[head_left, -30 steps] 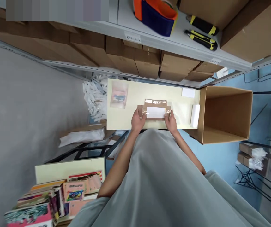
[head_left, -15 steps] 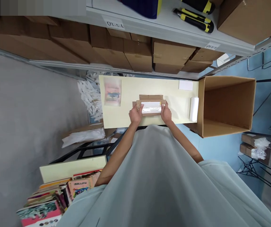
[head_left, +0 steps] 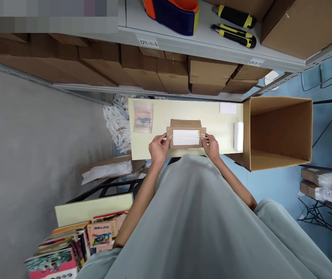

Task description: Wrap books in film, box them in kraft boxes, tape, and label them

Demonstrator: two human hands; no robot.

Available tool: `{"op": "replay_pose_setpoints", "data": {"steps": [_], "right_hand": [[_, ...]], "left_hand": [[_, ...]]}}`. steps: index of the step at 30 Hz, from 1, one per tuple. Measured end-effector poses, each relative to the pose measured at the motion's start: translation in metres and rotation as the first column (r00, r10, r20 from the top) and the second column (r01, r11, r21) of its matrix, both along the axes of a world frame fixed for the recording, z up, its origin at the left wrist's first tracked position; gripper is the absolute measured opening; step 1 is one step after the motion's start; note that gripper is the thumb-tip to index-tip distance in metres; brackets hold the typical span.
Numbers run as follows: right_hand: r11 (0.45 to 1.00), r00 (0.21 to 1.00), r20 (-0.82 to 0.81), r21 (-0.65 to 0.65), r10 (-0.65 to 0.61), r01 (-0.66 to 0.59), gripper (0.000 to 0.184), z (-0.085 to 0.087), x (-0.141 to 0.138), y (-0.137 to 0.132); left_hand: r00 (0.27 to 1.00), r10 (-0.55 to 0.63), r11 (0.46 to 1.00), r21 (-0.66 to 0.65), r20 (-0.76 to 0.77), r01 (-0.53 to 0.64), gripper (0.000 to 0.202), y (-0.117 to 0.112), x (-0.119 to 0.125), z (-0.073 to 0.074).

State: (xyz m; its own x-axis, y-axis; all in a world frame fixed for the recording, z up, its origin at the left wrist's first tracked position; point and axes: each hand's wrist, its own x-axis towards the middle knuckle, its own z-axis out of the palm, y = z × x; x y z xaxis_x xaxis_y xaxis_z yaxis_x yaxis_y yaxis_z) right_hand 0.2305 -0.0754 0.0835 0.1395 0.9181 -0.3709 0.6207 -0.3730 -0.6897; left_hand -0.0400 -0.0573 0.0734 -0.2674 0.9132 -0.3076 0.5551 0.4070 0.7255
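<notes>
In the head view a small flat cardboard box [head_left: 170, 133] with a white label [head_left: 186, 137] is between my hands over the pale table. A shiny clear strip that looks like tape crosses the label from side to side. My left hand [head_left: 158, 149] pinches the left end, thumb and fingers closed there. At the opposite end my right hand [head_left: 211, 147] grips the corner in the same way, beside some shiny film. A brown cardboard piece [head_left: 185, 123] shows just behind the box; whether it is part of it I cannot tell.
The narrow table [head_left: 157, 104] carries a plastic-wrapped item [head_left: 143, 118], a white roll [head_left: 238, 136] and a white card [head_left: 228, 108]. A large open carton [head_left: 246, 133] adjoins its right end. Beyond stands a shelf [head_left: 183, 45] with boxes and box cutters [head_left: 235, 35]; books [head_left: 100, 234] are lower left.
The box front has tipped so its label faces up more squarely. Both hands have shifted outward to its ends. The whole view has moved slightly.
</notes>
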Motion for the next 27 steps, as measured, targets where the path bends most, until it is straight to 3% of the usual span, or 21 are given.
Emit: {"op": "replay_pose_setpoints", "data": {"steps": [5,8,11,14,17,20,22,24,27], "right_hand": [[0.978,0.995,-0.098,0.205,-0.016,0.036,0.061,0.052,0.009,0.003],[0.959,0.994,-0.108,0.283,0.011,0.02,0.055,0.06,0.013,0.007],[0.952,0.992,-0.094,0.302,0.082,-0.05,0.045,0.04,0.019,0.004],[0.961,0.988,-0.074,0.249,0.138,-0.116,0.037,0.002,0.024,-0.007],[0.977,0.978,-0.003,0.036,0.209,-0.209,0.041,-0.032,0.027,-0.019],[0.936,0.945,0.062,-0.173,0.322,-0.308,0.042,-0.049,0.031,-0.024],[0.93,0.939,0.087,-0.196,0.334,-0.312,0.042,-0.052,0.036,-0.02],[0.949,0.947,0.133,-0.165,0.293,-0.27,0.046,-0.053,0.042,-0.006],[0.96,0.943,0.2,-0.145,0.265,-0.239,0.063,-0.056,0.051,0.031]], "left_hand": [[0.999,0.009,0.99,0.139,0.052,-0.016,0.049,-0.008,-0.016,0.047],[0.996,-0.017,0.982,0.188,0.087,0.0,0.05,-0.011,-0.012,0.052],[0.992,-0.078,0.985,0.164,0.099,0.061,0.046,-0.013,-0.005,0.032],[0.985,-0.11,0.993,0.064,0.13,0.103,0.05,-0.019,0.002,-0.003],[0.972,-0.091,0.978,-0.163,0.216,0.128,0.057,-0.029,0.005,-0.036],[0.973,-0.091,0.928,-0.335,0.212,0.16,0.065,-0.037,0.004,-0.052],[0.986,-0.115,0.949,-0.281,0.121,0.145,0.077,-0.036,0.002,-0.053],[0.987,-0.159,0.98,-0.123,0.018,0.16,0.087,-0.027,0.005,-0.047],[0.943,-0.327,0.939,0.088,-0.066,0.332,0.083,0.007,0.024,-0.037]]}}
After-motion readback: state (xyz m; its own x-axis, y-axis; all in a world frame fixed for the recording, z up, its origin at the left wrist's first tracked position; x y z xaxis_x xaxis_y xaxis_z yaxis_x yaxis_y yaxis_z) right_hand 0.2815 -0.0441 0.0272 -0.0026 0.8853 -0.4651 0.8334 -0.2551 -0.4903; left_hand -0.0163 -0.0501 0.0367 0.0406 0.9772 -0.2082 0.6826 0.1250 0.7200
